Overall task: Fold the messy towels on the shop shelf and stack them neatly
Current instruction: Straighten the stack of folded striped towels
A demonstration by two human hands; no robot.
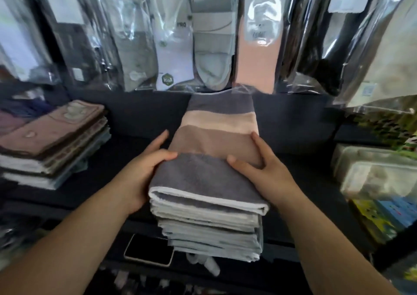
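A stack of folded towels (209, 224) stands on the dark shelf (140, 118) in the middle of the view. Its top towel (216, 136) is striped grey, cream and brown, with a white-edged grey fold nearest me. My left hand (140, 173) holds the stack's left side, thumb lying on top of the grey fold and fingers down the side. My right hand (264, 168) holds the right side, thumb on top near the brown stripe, fingers along the edge. The lower towels are pale grey and white.
A second pile of folded pink and patterned cloths (54, 141) lies at the left. Packaged goods in clear bags (176, 37) hang behind the shelf. Wrapped items (379, 177) crowd the right side. A phone (149, 250) lies below the stack's front.
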